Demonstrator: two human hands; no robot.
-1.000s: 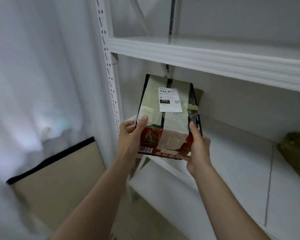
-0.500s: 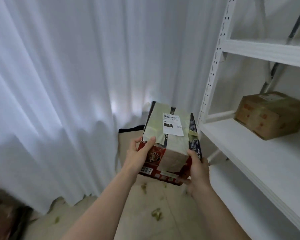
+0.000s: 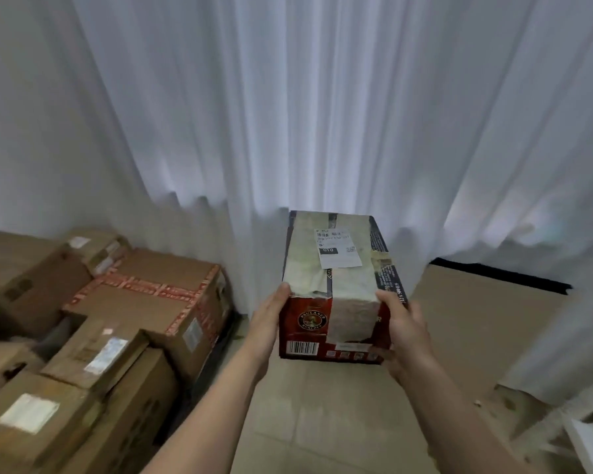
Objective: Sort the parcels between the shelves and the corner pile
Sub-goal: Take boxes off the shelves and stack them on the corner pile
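Our left hand [image 3: 271, 319] and right hand [image 3: 406, 333] grip the taped parcel [image 3: 336, 285] at its near corners; it seems stiff and heavy, so we should support its bottom.

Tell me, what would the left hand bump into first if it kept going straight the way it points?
Probably the white curtain. The left hand grips the red parcel and points forward along its side, with only curtain folds ahead. The brown boxes lie off to its left. Depth is unclear.

Soft backlight through curtain [image 3: 322, 114], blurred edges
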